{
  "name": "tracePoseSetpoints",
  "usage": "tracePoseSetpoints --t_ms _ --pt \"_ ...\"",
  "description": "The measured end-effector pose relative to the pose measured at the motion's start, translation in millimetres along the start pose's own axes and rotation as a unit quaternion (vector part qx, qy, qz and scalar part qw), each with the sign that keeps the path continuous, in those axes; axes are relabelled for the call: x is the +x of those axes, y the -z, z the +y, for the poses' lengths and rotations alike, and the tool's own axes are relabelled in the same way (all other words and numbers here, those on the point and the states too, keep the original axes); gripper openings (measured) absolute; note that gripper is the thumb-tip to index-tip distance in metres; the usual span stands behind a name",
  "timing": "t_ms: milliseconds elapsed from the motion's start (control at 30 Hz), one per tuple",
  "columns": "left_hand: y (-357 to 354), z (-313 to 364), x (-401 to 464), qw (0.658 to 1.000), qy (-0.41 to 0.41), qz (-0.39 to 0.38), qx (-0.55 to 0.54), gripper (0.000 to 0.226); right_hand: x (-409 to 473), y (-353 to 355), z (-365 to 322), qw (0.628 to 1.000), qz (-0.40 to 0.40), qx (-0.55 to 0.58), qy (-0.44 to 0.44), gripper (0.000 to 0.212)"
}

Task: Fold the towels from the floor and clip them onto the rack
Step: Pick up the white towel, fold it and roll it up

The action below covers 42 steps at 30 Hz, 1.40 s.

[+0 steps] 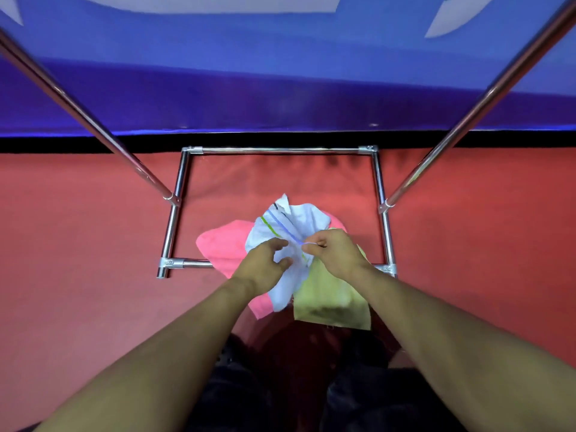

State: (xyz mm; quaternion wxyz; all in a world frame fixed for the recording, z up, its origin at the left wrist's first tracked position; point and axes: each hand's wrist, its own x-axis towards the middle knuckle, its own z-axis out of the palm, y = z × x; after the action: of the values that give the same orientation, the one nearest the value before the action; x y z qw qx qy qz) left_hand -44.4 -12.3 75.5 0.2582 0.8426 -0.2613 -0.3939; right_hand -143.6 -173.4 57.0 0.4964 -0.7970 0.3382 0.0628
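Towels lie heaped on the red floor [93,244] inside the base frame of the chrome rack [174,219], likely because that is where they await folding. Three show: a white striped towel [280,226] on top, a pink towel [224,244] beneath at the left, and a yellow-green towel [333,294] nearest the person. The right hand [335,254] pinches an edge of the white towel between thumb and fingertips, seemingly hunting a corner to shake it open. The left hand [265,263] hovers over the same cloth with fingers curved apart, holding nothing firmly that I can see. Two slanted rack poles rise at either side. No clips are visible.
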Motion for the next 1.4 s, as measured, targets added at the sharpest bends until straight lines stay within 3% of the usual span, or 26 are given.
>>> tracePoseSetpoints --t_ms 133,233,300,433,567,667,733,833,900,967,1067,1133,1300,1400 --pt "16.5 30.8 -28.2 0.999 -0.052 -0.005 -0.010 0.044 -28.3 38.3 -55.2 0.997 -0.006 0.061 0.042 0.013" --pt "35.1 55.5 -52.0 0.988 -0.103 0.083 -0.080 0.032 -54.2 64.8 -97.2 0.990 -0.001 0.116 0.079 0.019" --pt "46.8 75.0 -71.2 0.973 -0.148 0.130 -0.117 0.009 -72.9 80.3 -123.3 0.988 0.023 0.113 0.105 0.028" --pt "67.1 113.9 -100.8 0.954 -0.209 0.182 -0.117 0.020 -109.6 106.3 -159.7 0.979 0.122 0.049 0.155 0.052" --pt "84.6 143.4 -116.3 0.948 -0.218 0.170 -0.157 0.030 -131.9 123.6 -170.6 0.963 0.197 0.105 0.151 0.051" --pt "91.3 158.2 -128.2 0.945 -0.236 0.178 -0.141 0.034 -135.7 132.3 -181.2 0.959 0.214 0.078 0.167 0.054" --pt "96.1 157.9 -130.1 0.946 -0.236 0.142 -0.172 0.040 -134.5 136.0 -187.1 0.962 0.197 0.106 0.154 0.056" --pt "105.7 151.8 -136.8 0.952 -0.206 0.001 -0.228 0.063 -134.0 143.3 -191.8 0.937 0.160 0.287 0.115 0.040" --pt "106.8 150.6 -141.9 0.967 -0.177 -0.096 -0.159 0.053 -136.2 147.4 -195.4 0.904 0.136 0.393 0.100 0.019" --pt "102.6 152.8 -144.8 0.968 -0.141 -0.187 -0.089 0.045 -137.7 148.5 -199.7 0.869 0.116 0.470 0.101 0.011" --pt "94.0 157.1 -146.1 0.965 -0.124 -0.228 -0.026 0.047 -135.9 149.4 -204.2 0.794 0.117 0.585 0.116 0.018" --pt "90.9 158.8 -148.2 0.967 -0.128 -0.217 -0.037 0.037 -132.9 152.6 -202.1 0.769 0.098 0.617 0.138 0.029" --pt "94.2 172.7 -152.8 0.958 -0.189 -0.099 -0.192 0.019 -133.0 156.8 -192.5 0.897 0.069 0.418 0.131 0.040" --pt "104.3 178.6 -151.0 0.919 -0.170 -0.049 -0.353 0.035 -136.2 155.3 -186.1 0.928 0.062 0.352 0.101 0.042"
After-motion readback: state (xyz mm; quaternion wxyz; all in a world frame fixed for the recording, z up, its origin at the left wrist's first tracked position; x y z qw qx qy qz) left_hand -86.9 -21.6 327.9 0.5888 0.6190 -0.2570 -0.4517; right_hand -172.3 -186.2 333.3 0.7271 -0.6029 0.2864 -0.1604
